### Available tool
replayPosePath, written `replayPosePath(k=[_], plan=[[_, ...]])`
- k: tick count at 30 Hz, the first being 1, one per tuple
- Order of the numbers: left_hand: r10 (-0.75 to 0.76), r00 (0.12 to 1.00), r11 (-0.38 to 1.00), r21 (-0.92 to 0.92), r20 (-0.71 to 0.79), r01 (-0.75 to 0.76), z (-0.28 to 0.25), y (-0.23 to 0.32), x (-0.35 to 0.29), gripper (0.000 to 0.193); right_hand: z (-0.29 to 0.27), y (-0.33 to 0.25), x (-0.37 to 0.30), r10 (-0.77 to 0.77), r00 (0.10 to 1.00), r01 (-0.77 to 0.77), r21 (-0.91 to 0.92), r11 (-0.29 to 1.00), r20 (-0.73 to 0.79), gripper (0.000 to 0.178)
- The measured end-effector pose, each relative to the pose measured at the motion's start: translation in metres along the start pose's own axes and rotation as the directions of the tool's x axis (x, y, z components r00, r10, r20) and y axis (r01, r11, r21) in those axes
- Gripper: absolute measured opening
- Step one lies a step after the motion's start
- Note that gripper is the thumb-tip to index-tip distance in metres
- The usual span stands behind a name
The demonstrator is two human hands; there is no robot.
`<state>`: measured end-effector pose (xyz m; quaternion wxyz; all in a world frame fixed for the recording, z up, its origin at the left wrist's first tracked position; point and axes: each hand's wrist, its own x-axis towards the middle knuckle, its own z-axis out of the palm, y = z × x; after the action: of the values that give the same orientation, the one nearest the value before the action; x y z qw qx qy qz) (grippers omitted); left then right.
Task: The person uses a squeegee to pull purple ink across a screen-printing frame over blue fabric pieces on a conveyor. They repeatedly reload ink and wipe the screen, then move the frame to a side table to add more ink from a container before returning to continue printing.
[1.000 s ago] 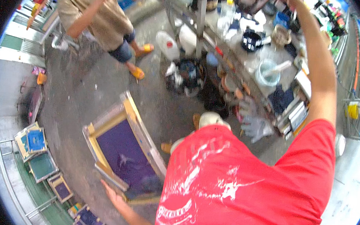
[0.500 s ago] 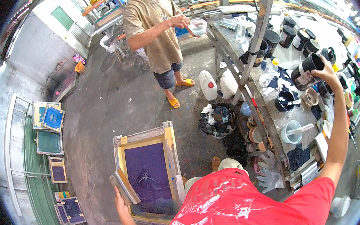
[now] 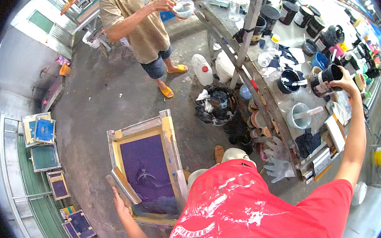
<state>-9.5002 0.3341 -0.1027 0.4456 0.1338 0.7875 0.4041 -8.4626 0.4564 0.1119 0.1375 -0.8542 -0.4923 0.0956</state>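
At the lower left, my left hand (image 3: 121, 204) is against the outer side of a squeegee (image 3: 124, 186) with a broad wooden and metal bar. The squeegee leans over the lower left edge of a screen-printing frame (image 3: 147, 169), which has dark purple mesh, yellow tape and a pale curved design. Some of that hand's fingers are hidden behind the squeegee. Over the workbench on the right, my right hand (image 3: 348, 83) grips a black tub (image 3: 325, 82) by its rim, tilted. Near it are a dark bowl (image 3: 290, 81) and a translucent bucket (image 3: 300, 116) with a spatula.
A person (image 3: 137, 28) stands across from me holding a clear bowl (image 3: 184, 8). Between us are a white jug (image 3: 202, 70) and a lined waste bin (image 3: 216, 105). A metal post (image 3: 248, 33) rises at the bench edge. More screens (image 3: 45, 157) lean along the left wall.
The view has shifted, moving most things left and up in the picture. My right hand has brought the black tub lower and nearer over the bench. My left hand keeps its place at the squeegee.
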Motion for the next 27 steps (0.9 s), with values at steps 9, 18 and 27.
replayPosePath(k=[9, 18, 27], plan=[[0.033, 0.995, 0.999, -0.009, 0.094, -0.032, -0.002, -0.001, -0.004, 0.103, 0.010, 0.041, -0.003, -0.019, 0.974, 0.097, -0.343, 0.934, 0.226, 0.117], [0.035, 0.998, 0.999, -0.012, 0.047, -0.035, -0.017, -0.009, 0.004, 0.102, 0.036, 0.042, 0.008, 0.239, 0.904, 0.019, -0.593, 0.805, 0.354, 0.129], [0.018, 1.000, 1.000, 0.020, 0.006, -0.018, -0.014, -0.008, -0.002, 0.104, 0.081, 0.060, -0.005, 0.163, 0.930, 0.160, -0.764, 0.625, 0.328, 0.147]])
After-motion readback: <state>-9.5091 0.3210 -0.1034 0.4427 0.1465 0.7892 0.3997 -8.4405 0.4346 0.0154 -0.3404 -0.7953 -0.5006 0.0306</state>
